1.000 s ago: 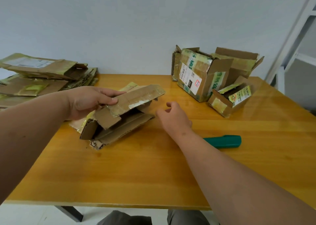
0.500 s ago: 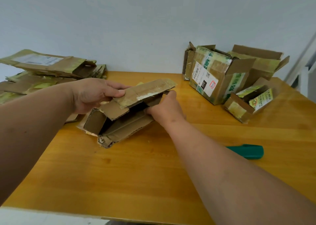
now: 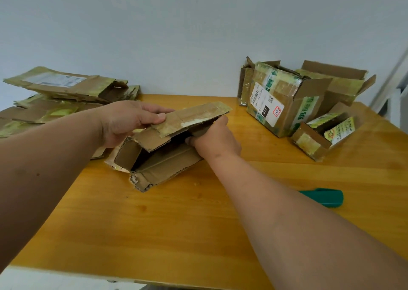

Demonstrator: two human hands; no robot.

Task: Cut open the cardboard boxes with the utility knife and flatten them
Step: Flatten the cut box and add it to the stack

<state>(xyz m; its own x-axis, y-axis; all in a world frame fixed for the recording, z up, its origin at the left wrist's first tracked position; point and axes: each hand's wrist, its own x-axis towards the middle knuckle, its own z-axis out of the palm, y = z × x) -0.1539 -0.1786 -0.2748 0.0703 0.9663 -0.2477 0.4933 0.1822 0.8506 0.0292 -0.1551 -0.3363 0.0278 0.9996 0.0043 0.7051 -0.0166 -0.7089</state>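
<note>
While both hands grip the cut box (image 3: pixel 163 157), left hand (image 3: pixel 130 122), right hand (image 3: pixel 215 143), flattened stack (image 3: pixel 64 97) left, knife (image 3: pixel 324 197) right.

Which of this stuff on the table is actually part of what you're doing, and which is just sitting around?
In the job:
half-collapsed box, gripped by left hand and right hand
green utility knife
unopened boxes
flattened stack

Just there:
wooden table
white wall

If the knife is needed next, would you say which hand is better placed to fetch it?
Right. The utility knife lies beside the right forearm, while the left hand grips the box flap across the table. The right hand must release the box first.
</note>
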